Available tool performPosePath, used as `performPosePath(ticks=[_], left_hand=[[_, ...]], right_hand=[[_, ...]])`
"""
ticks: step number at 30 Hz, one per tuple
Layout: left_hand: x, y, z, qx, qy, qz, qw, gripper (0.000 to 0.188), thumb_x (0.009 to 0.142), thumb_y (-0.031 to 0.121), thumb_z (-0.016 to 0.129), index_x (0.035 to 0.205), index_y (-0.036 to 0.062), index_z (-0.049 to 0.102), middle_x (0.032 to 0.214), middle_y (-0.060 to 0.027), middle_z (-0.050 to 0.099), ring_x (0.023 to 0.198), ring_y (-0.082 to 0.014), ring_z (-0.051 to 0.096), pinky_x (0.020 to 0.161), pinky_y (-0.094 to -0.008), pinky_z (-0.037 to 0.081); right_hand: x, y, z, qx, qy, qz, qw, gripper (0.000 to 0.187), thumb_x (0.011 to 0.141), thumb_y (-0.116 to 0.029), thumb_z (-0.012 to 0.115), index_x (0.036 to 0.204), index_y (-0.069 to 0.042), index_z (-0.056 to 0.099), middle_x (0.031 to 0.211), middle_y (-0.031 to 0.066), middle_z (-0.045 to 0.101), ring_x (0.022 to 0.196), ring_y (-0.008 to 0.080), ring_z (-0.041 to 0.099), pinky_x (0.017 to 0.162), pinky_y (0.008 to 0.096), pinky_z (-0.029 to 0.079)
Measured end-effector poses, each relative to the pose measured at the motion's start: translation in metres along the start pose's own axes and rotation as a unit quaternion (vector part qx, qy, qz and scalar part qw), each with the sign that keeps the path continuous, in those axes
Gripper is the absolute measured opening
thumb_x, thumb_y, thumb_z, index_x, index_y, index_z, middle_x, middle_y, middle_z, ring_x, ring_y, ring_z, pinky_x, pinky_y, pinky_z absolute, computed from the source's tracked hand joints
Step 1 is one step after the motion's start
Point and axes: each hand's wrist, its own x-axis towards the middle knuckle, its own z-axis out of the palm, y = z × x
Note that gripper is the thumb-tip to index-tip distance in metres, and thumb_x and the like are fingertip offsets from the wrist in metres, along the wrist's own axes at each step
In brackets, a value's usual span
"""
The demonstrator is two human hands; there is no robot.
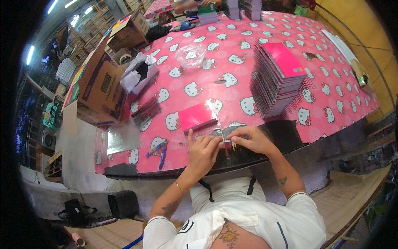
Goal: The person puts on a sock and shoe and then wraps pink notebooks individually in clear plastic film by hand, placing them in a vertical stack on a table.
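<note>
My left hand (203, 152) and my right hand (251, 139) meet at the table's near edge, fingertips pinched close together. Between them is a small, thin item with a dark red part, too small to make out. Just beyond my left hand lies a short pile of bright pink notebooks (196, 116). To the right rises a tall stack of spiral-bound notebooks (277, 79) with a pink cover on top. Blue-handled pliers (162, 154) rest on the table left of my left hand. Loose black binding coils (147, 113) lie farther left.
The pink table cover (224, 50) has cat faces and dark worn patches along its front. On the left stand an open cardboard box (99, 89) and a paper-lined container (140, 74). Clear plastic (190, 56) lies mid-table. Across the table, another person's hands (184, 6) are near more notebooks (207, 15).
</note>
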Motion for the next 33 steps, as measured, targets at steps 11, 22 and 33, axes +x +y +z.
performPosePath(ticks=[11,22,33], left_hand=[[0.004,0.006,-0.012,0.054,-0.053,0.030,0.997,0.027,0.081,0.016,0.071,0.106,0.0061,0.063,0.091,-0.0084,0.064,0.084,-0.0275,0.059,0.075,-0.0402,0.044],[0.203,0.070,-0.074,-0.079,0.163,0.236,0.955,0.041,0.083,0.011,0.071,0.123,0.0097,0.063,0.134,-0.0208,0.052,0.122,-0.0354,0.053,0.099,-0.0414,0.043],[0.308,0.060,0.047,-0.019,0.266,0.116,0.957,0.032,0.094,0.033,0.058,0.118,0.0136,0.064,0.122,-0.0208,0.060,0.121,-0.0391,0.051,0.103,-0.0539,0.036]], right_hand=[[0.016,-0.007,0.020,-0.204,0.111,-0.097,0.968,0.017,0.078,-0.016,0.067,0.084,-0.001,0.063,0.076,0.0169,0.062,0.072,0.0316,0.064,0.066,0.0394,0.050],[-0.017,-0.151,-0.060,0.055,0.267,-0.232,0.934,0.066,0.089,-0.005,0.058,0.149,0.002,0.031,0.141,0.0172,0.047,0.130,0.0205,0.045,0.107,0.0324,0.037],[-0.003,-0.144,-0.186,-0.557,0.368,-0.101,0.738,0.043,0.093,-0.033,0.059,0.128,-0.009,0.061,0.141,0.0172,0.049,0.129,0.0343,0.048,0.108,0.0504,0.034]])
